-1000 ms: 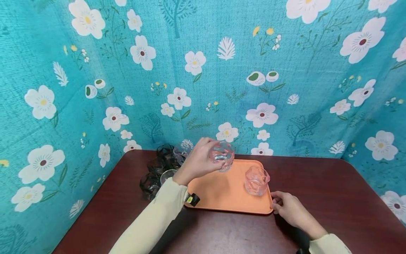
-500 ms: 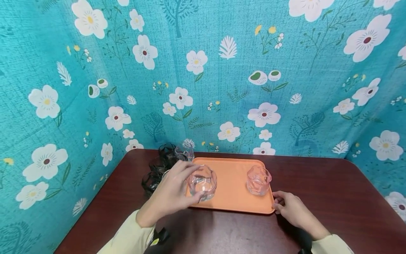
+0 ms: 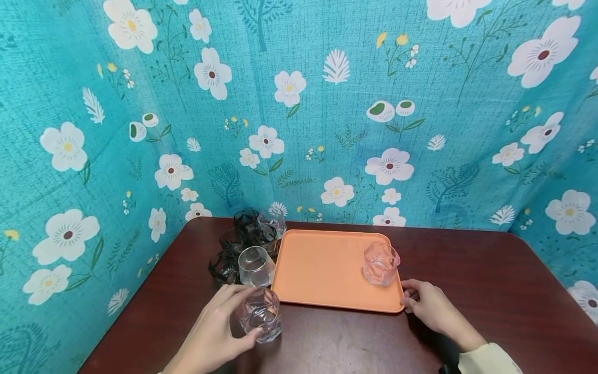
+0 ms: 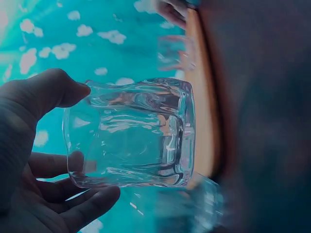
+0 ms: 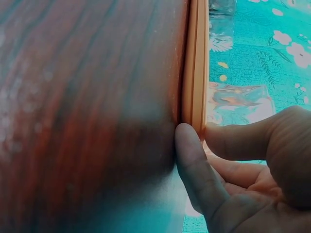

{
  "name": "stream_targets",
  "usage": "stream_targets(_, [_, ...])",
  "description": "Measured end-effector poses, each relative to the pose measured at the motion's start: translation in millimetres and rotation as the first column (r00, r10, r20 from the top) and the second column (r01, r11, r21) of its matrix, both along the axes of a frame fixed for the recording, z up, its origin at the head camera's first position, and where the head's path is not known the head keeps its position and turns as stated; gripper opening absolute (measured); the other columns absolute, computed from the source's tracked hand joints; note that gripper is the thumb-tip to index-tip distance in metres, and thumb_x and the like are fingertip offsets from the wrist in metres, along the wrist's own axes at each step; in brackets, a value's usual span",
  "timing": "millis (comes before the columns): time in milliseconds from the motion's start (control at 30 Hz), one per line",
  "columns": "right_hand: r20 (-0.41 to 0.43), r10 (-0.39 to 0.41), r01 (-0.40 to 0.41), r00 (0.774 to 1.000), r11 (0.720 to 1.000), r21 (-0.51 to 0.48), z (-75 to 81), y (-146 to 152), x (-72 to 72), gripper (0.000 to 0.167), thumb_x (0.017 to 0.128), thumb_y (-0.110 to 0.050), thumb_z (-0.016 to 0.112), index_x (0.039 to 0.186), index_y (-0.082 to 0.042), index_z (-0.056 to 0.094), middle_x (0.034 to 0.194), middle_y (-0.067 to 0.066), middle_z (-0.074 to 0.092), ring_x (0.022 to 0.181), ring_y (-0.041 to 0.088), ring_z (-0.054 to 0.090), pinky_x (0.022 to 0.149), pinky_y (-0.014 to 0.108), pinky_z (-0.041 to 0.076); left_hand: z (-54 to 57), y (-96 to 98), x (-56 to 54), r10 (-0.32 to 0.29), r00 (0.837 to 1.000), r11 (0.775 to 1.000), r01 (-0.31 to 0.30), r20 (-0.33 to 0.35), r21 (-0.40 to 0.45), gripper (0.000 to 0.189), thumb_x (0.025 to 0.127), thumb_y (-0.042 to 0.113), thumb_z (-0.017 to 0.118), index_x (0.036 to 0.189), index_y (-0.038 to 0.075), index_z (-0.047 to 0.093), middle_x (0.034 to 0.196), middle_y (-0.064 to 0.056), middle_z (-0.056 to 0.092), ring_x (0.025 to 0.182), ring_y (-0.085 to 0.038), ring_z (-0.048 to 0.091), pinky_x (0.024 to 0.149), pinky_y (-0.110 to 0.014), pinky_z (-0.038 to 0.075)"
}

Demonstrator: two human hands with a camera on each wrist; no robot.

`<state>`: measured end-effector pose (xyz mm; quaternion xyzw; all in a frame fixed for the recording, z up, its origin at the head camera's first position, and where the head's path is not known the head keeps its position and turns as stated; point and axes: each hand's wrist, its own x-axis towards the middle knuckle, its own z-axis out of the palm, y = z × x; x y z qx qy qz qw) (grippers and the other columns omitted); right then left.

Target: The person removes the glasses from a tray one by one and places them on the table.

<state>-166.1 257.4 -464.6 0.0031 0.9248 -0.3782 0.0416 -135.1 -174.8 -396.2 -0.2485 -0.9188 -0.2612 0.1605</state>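
My left hand (image 3: 217, 324) holds a clear, wavy-sided glass (image 3: 261, 316) near the table's front, left of the tray's near corner. In the left wrist view, thumb and fingers pinch this glass (image 4: 131, 133) around its rim. An orange tray (image 3: 322, 270) lies mid-table, and its near right corner is pinched by my right hand (image 3: 427, 304). The right wrist view has thumb and finger on the tray's edge (image 5: 194, 73). On the tray's right side stands another clear glass (image 3: 380, 265), tinted by the orange below.
Left of the tray stand several dark glasses (image 3: 224, 266), with a clear round glass (image 3: 256, 267) in front and another clear glass (image 3: 273, 221) behind. A flowered turquoise cloth (image 3: 303, 119) hangs behind the brown table (image 3: 458, 265).
My left hand has carried the glass from above the tray leftward and down toward the table's near side. My right hand has stayed on the tray's corner.
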Motion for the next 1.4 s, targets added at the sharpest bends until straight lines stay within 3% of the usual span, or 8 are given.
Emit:
stream_targets(167, [-0.002,-0.003,0.003,1.0,1.0,0.001,-0.3,1,-0.7,0.035,0.083,0.007,0.064,0.116,0.015,0.055,0.081,0.006,0.06,0.066,0.014,0.062,0.056,0.027,0.052,-19.8,-11.2,-3.5,0.1,0.992,0.995,-0.099,0.08,-0.019,0.062,0.058,0.031,0.087,0.114,0.013,0.066,0.107,0.013,0.055,0.097,-0.003,0.05,0.077,-0.033,0.05])
stream_targets(500, [0.022,-0.011,0.011,1.0,1.0,-0.003,0.2,1,-1.4,0.036,0.084,0.007,0.064,0.117,0.015,0.054,0.082,0.007,0.06,0.068,0.014,0.062,0.057,0.027,0.052,-42.9,-23.5,-20.3,0.173,0.985,0.985,-0.173,-0.005,0.006,0.063,0.058,0.031,0.087,0.113,0.008,0.067,0.103,0.005,0.057,0.092,-0.009,0.054,0.074,-0.037,0.05])
stream_targets(733, [0.01,-0.01,0.01,1.0,1.0,-0.013,0.7,0,-0.5,0.036,0.083,0.007,0.064,0.117,0.015,0.055,0.081,0.007,0.059,0.068,0.015,0.062,0.057,0.027,0.052,-47.1,-20.9,-28.5,0.179,0.984,0.984,-0.179,0.006,0.018,0.06,0.06,0.032,0.086,0.113,0.009,0.067,0.105,0.005,0.056,0.094,-0.01,0.053,0.075,-0.036,0.049])
stream_targets(1200, [-0.007,-0.001,0.001,1.0,1.0,-0.014,-0.1,0,1.4,0.034,0.084,0.005,0.063,0.116,0.014,0.056,0.081,0.007,0.059,0.067,0.014,0.062,0.056,0.026,0.052,-46.4,-14.7,-33.3,0.147,0.985,0.989,-0.149,0.092,0.018,0.062,0.063,0.03,0.084,0.119,0.01,0.064,0.113,0.005,0.056,0.101,-0.011,0.051,0.081,-0.039,0.048])
stream_targets(1400, [-0.004,-0.006,0.006,1.0,1.0,-0.009,0.4,0,1.7,0.034,0.084,0.006,0.063,0.115,0.014,0.056,0.081,0.006,0.06,0.067,0.014,0.062,0.056,0.026,0.052,-47.1,-15.3,-33.9,0.132,0.989,0.991,-0.134,0.072,0.024,0.06,0.063,0.03,0.084,0.117,0.012,0.065,0.114,0.006,0.056,0.102,-0.01,0.05,0.082,-0.039,0.048])
